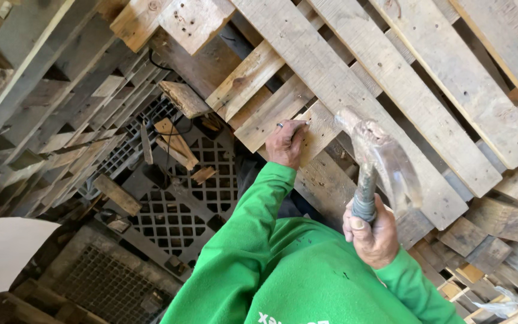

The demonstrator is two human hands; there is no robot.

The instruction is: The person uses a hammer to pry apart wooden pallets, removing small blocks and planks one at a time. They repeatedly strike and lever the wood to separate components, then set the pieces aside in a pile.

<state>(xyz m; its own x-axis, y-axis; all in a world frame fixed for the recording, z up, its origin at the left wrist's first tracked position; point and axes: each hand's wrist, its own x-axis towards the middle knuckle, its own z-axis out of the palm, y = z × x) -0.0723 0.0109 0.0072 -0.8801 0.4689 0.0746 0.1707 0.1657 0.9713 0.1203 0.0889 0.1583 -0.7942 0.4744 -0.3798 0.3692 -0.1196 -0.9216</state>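
On the slatted wooden pallet (391,84), the left hand (287,143) presses its pinched fingertips against a board, seemingly steadying a small nail (280,125) too small to make out clearly. The right hand (372,231) is closed tight around the handle of a hammer (372,157), whose blurred head hangs above that board, just right of the left hand. Both arms wear green sleeves (253,234). Beyond the hands, a black plastic grid pallet (211,180) lies under loose wood scraps (176,141), with more stacked wooden pallets (49,120) at the left.
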